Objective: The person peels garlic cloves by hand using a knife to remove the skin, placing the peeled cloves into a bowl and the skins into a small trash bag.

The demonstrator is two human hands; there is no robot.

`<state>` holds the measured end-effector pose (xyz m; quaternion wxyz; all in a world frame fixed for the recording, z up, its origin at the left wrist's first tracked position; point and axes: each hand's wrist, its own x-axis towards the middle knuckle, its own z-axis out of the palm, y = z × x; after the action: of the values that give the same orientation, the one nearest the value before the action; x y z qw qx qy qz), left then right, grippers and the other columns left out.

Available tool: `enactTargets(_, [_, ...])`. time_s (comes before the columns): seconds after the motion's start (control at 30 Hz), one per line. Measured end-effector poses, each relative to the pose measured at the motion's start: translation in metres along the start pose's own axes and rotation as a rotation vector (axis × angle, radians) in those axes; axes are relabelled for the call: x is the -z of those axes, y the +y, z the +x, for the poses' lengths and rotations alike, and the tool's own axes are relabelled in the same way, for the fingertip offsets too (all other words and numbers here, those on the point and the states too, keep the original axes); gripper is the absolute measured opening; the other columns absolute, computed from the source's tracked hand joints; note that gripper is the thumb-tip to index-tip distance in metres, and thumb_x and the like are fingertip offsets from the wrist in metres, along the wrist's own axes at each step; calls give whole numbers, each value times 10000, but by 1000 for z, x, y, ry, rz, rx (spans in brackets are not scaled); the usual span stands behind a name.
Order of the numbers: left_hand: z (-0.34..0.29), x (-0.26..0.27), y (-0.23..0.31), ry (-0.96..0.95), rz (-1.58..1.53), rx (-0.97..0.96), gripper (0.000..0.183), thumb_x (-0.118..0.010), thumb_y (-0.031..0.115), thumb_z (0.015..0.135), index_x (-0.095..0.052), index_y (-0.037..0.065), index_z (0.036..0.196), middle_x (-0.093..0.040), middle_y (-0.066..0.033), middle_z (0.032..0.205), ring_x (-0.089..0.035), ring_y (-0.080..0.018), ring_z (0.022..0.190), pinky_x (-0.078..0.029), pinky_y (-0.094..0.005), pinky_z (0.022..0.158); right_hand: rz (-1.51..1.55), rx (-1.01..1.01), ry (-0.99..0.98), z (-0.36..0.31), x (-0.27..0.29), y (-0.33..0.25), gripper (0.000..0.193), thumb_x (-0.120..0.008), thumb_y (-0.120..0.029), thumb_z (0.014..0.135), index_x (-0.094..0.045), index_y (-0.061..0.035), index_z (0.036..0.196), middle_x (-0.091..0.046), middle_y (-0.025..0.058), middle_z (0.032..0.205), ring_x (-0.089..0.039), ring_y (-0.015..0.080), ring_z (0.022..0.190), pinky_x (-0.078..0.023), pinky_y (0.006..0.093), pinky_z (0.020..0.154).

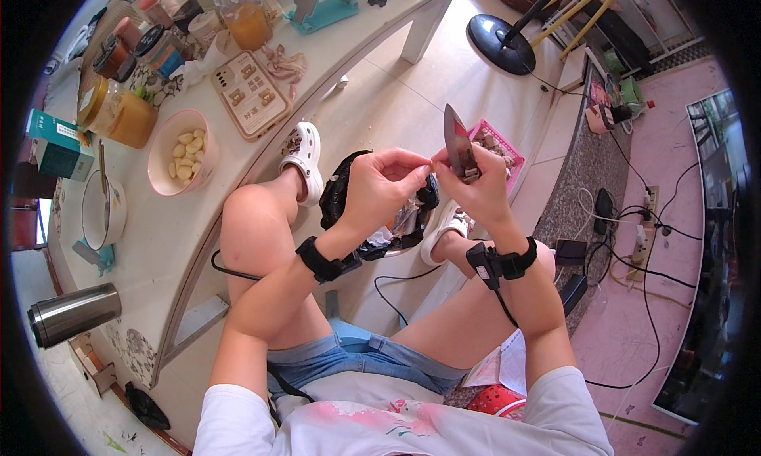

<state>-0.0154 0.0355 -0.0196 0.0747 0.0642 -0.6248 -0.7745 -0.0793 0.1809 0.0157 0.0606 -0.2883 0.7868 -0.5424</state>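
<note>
In front of me my right hand [483, 188] is closed on a small knife [457, 139], its pointed blade sticking up past the fingers. My left hand [382, 188] is pinched, its fingertips meeting those of the right hand; whatever sits between them is too small to make out. Below both hands is a bin lined with a black bag [339, 190], with scraps inside. A pink basket [519, 156] of what look like unpeeled garlic bulbs stands beyond my right hand, partly hidden by it. On the table at left, a pink-rimmed bowl [209, 171] holds several peeled garlic cloves [186, 148].
The white table [174, 242] at left carries a phone [250, 95], jars, a white bowl [117, 222] with a spoon and a steel tumbler [75, 315]. Cables run along the stone ledge [555, 194] at right, near a large screen [697, 282]. A black round stand base [501, 44] is ahead.
</note>
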Motion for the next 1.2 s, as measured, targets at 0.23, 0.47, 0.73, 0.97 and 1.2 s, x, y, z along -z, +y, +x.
enactTargets(0.23, [2, 1, -2, 17, 107, 7, 101, -599, 27, 800, -639, -41, 862, -657, -81, 791, -609, -84, 716, -496, -201, 669, -74, 10, 24, -1, 0, 8, 118, -652, -67, 701, -592, 13, 764, -583, 32, 611, -485, 39, 542, -411, 202, 504])
enactTargets(0.47, [4, 2, -12, 41, 62, 13, 159, -613, 104, 751, -651, -44, 795, -647, -79, 650, -584, -77, 574, -467, -218, 559, -126, 33, 49, 0, -3, 9, 124, -660, -71, 688, -573, 8, 728, -543, 50, 562, -448, 47, 505, -382, 210, 468])
enactTargets(0.73, [0, 3, -8, -3, 171, 53, 107, -600, 55, 783, -633, -46, 795, -636, -65, 695, -586, -82, 617, -487, -207, 588, -232, 99, 52, -3, -6, -3, 183, -668, -75, 667, -510, 11, 636, -447, 67, 503, -385, 66, 480, -351, 235, 435])
enactTargets(0.97, [0, 0, -8, -23, -76, 192, 98, -595, 53, 780, -613, -41, 759, -631, -73, 688, -570, -82, 588, -475, -209, 561, -164, 98, 48, -6, -6, 17, 244, -671, -78, 657, -449, 8, 602, -425, 80, 499, -360, 70, 483, -341, 238, 423])
enactTargets(1.2, [4, 8, -6, -62, -288, 326, 111, -549, 69, 820, -597, -23, 785, -622, -83, 717, -573, -101, 607, -480, -207, 582, 67, -12, 45, -2, -8, 9, 112, -640, -48, 699, -568, 31, 732, -570, 30, 607, -492, 43, 552, -401, 204, 482])
